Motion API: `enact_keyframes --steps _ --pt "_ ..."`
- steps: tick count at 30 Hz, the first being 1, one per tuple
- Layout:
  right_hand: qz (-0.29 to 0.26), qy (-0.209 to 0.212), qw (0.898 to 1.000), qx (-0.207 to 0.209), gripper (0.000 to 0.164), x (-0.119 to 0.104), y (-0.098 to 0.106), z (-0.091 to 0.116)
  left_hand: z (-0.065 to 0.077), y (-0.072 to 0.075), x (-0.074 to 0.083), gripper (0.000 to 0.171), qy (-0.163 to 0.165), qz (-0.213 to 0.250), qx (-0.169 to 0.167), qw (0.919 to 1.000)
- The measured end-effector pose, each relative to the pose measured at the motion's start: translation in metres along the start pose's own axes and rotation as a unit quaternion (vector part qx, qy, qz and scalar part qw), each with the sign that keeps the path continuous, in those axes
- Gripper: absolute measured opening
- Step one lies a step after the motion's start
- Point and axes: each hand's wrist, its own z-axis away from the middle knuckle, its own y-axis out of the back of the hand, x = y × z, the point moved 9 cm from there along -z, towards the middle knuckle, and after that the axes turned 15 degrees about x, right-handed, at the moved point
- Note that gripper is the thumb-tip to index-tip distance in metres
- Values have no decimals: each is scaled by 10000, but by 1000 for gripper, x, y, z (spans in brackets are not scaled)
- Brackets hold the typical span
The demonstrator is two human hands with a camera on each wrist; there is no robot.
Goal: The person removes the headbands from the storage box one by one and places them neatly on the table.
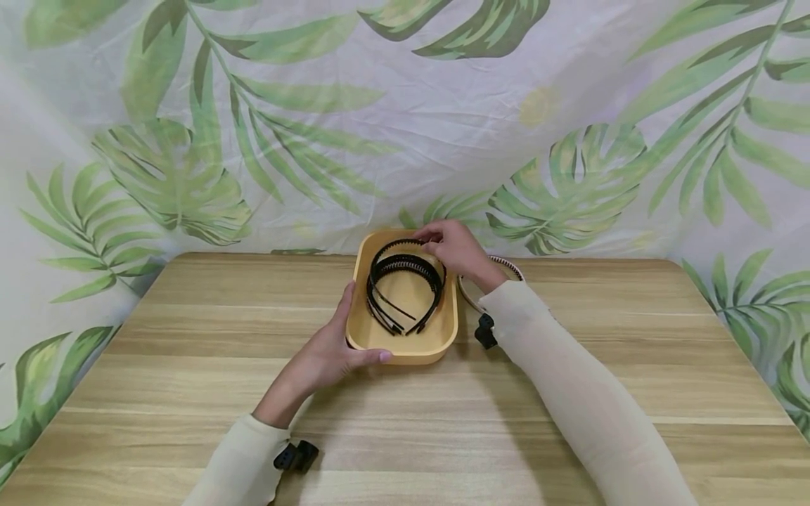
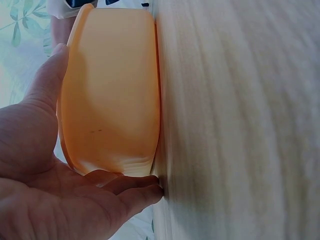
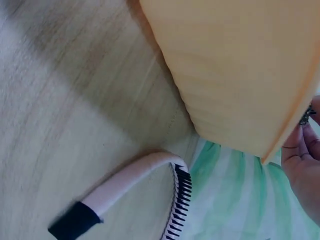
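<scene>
A yellow plastic container [image 1: 411, 358] stands on the table with several black toothed headbands [image 1: 408, 264] lying in it. My left hand [image 1: 321, 357] grips its near left corner, thumb along the front rim and fingers against the left side. In the left wrist view, the fingertips of the left hand [image 2: 75, 195] come down close to the tabletop. Over the far right rim, my right hand [image 1: 457, 247] pinches the top of a black headband [image 3: 305, 118]. A pale pink headband [image 3: 127, 179] with dark teeth and black ends lies right of the container, partly behind the right wrist.
The wooden table [image 1: 190, 337] reaches back to a leaf-print cloth [image 1: 304, 161] hanging close behind the container. A black wrist camera [image 1: 486, 332] on the right sleeve sits near the pale headband; another camera [image 1: 296, 456] is on the left sleeve.
</scene>
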Motion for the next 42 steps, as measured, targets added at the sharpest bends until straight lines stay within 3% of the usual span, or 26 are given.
enact_keyframes --steps 6,17,24,42 --pt "-122 -167 9998 54 30 1 8 1 0 0 -1 140 -1 0 2 10000" --pt "-177 76 9996 191 30 3 26 2 1 1 1 140 -58 -52 9 10000" --pt "-292 -55 9990 330 29 10 41 3 1 1 4 140 -110 -160 10 9998" --pt "16 -194 9983 545 31 31 73 12 1 0 2 140 -89 -183 -1 9998"
